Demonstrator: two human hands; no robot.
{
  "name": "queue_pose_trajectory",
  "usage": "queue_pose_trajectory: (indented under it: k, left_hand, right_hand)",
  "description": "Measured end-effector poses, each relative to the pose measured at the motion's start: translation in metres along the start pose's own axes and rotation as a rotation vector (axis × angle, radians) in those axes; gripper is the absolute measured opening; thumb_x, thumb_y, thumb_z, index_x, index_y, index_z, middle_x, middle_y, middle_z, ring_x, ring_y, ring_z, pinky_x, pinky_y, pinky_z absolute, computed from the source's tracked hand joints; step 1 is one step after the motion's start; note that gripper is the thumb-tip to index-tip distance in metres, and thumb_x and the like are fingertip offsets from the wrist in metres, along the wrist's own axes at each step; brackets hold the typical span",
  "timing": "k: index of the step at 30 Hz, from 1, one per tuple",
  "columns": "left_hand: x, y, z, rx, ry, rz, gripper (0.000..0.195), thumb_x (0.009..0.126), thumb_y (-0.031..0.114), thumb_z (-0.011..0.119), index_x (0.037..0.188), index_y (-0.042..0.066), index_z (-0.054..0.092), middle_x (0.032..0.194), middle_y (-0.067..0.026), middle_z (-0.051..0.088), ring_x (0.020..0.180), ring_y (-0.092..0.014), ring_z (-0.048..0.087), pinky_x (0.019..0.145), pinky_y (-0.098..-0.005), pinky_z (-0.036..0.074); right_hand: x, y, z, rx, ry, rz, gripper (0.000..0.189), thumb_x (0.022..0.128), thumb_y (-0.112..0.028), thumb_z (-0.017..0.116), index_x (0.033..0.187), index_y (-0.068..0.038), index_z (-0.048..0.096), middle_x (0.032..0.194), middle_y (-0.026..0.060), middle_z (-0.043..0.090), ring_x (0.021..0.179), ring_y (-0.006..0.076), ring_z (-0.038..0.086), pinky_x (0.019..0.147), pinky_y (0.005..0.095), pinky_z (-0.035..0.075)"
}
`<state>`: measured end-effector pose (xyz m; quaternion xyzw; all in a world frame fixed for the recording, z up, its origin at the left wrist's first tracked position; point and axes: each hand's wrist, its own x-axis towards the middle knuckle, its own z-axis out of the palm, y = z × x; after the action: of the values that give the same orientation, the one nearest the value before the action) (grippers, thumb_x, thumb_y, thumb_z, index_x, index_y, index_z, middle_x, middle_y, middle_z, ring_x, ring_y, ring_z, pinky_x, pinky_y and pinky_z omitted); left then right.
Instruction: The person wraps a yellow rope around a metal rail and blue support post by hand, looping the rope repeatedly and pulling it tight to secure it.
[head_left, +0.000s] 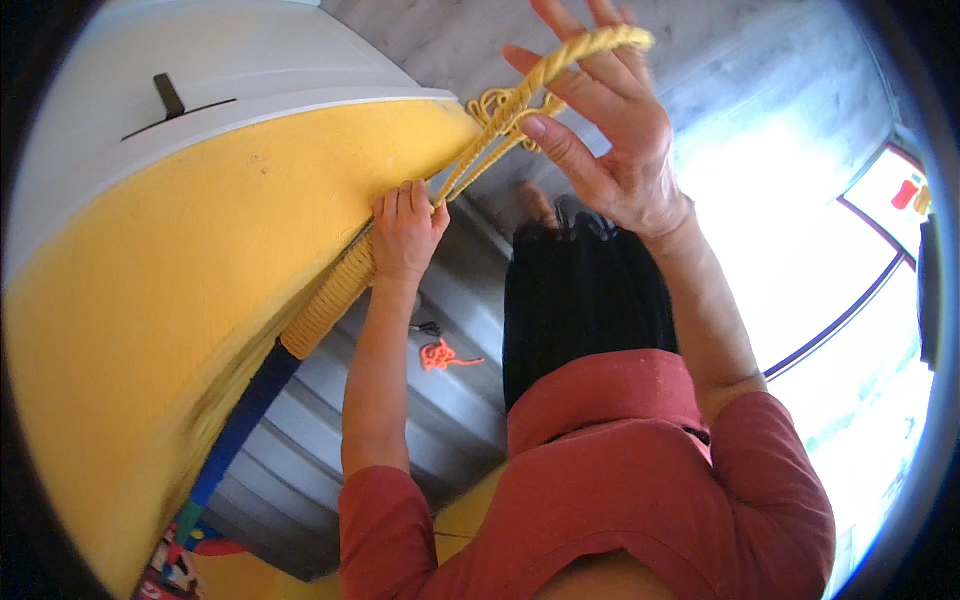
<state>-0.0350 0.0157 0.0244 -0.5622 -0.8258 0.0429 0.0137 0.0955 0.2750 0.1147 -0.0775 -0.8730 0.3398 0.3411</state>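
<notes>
My left hand (409, 225) grips a handrail beside the yellow wall, at the upper end of a section tightly wrapped in yellow cord (330, 306). Strands of yellow rope (484, 142) rise from its thumb toward my right hand (626, 142), which is lifted with its fingers spread. A loop of that rope passes across and around the right fingers. More coils of yellow cord (491, 105) hang behind the strands. Below the yellow wrap, the rail is covered in dark blue (251, 416), then a short green part (187, 519).
Grey steps (322, 427) descend beneath the rail. A tangle of orange-red yarn (437, 355) and a small dark object (427, 328) lie on one step. The yellow wall (172, 232) borders the rail, below a white surface with a dark handle (169, 96). Strong light glares at right.
</notes>
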Motion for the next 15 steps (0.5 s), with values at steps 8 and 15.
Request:
queue_pose_trajectory:
  k: [8,15]
  left_hand:
    - [0.002,0.005,-0.005,-0.107,-0.006,-0.103,0.038,0.069,0.022,0.068,0.099,0.003,0.054,0.090,-0.0140,0.059,0.091,-0.031,0.056,0.083,-0.0413,0.044]
    - [-0.009,0.060,-0.011,0.072,0.289,-0.471,0.045,0.075,0.020,0.067,0.113,0.002,0.052,0.103,-0.0147,0.060,0.100,-0.032,0.056,0.088,-0.0400,0.045]
  right_hand:
    - [-0.049,0.065,-0.138,-0.785,-0.539,-0.215,0.014,0.078,-0.007,0.066,0.092,-0.003,0.063,0.098,0.0159,0.062,0.097,0.0217,0.060,0.107,0.0356,0.036]
    - [-0.057,0.009,-0.233,0.148,-0.616,-0.211,0.026,0.061,0.007,0.064,0.056,-0.008,0.043,0.053,0.0043,0.040,0.053,0.0215,0.047,0.054,0.0367,0.041]
